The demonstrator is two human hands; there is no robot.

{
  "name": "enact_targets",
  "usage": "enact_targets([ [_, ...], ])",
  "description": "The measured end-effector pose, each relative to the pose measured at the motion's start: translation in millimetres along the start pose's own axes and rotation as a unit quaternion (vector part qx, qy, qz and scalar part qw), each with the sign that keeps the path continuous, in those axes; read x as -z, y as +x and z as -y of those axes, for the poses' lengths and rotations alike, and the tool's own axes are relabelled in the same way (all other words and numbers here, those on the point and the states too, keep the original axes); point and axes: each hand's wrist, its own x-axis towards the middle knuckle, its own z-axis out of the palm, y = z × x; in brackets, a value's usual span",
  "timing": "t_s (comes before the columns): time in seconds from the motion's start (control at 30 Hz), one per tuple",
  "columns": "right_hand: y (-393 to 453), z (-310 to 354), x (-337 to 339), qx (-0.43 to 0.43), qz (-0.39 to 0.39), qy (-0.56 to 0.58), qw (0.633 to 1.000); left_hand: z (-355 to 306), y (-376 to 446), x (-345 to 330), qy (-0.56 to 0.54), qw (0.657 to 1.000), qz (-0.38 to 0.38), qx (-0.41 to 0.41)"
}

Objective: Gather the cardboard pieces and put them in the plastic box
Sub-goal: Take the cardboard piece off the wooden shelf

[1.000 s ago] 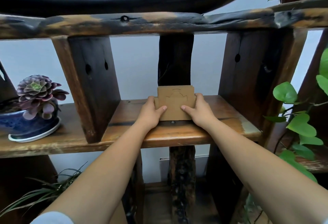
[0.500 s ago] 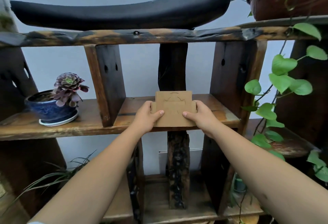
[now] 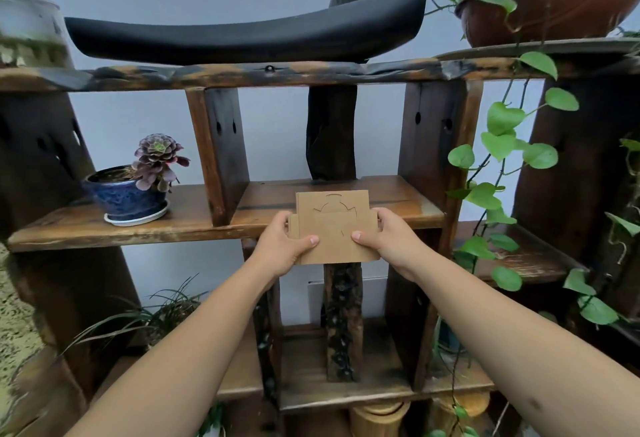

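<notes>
Head view: cardboard held in both hands in front of a wooden shelf unit.

Largest is the wooden shelf unit (image 3: pixel 346 73), with a black curved piece (image 3: pixel 249 34) along its top board, a trailing green vine (image 3: pixel 502 145) at its right end and a blue potted succulent (image 3: pixel 135 190) toward the left end of the middle shelf (image 3: pixel 194 225). Smaller, and in front of that shelf's front edge, the cardboard pieces (image 3: pixel 332 228) stand nearly upright as one flat stack, long axis left to right. The left hand (image 3: pixel 280 249) and right hand (image 3: pixel 384 239) are closed on the stack's two short sides, thumbs pressed on the near face, equally near. No plastic box is in view, so the stack probably has to be carried elsewhere.
</notes>
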Motion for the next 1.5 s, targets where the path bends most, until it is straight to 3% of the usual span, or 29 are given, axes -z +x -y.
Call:
enact_targets([
  [0.47, -13.1, 8.4, -21.3, 0.016, 0.055, -0.010, 0.998, -13.0, -50.5, 14.5, 0.021, 0.998, -0.063, 0.006],
  [0.67, -15.5, 3.6, -60.0, 0.026, 0.113, -0.039, 0.993, 3.9, -85.2, 39.6, 0.049, 0.990, -0.125, 0.053],
  [1.1, -63.0, 3.7, -184.5, 0.037, 0.222, -0.061, 0.972, 33.6, -192.3, 126.3, 0.120, 0.959, -0.228, 0.122],
  [1.3, -115.4, 26.5, -262.6, 0.044, 0.281, -0.042, 0.958, 42.4, -263.9, 190.8, 0.106, 0.947, -0.257, 0.163],
  [1.5, -189.2, 57.8, -373.3, 0.068, 0.346, -0.042, 0.935, 53.0, -370.1, 272.0, 0.059, 0.920, -0.335, 0.196],
])
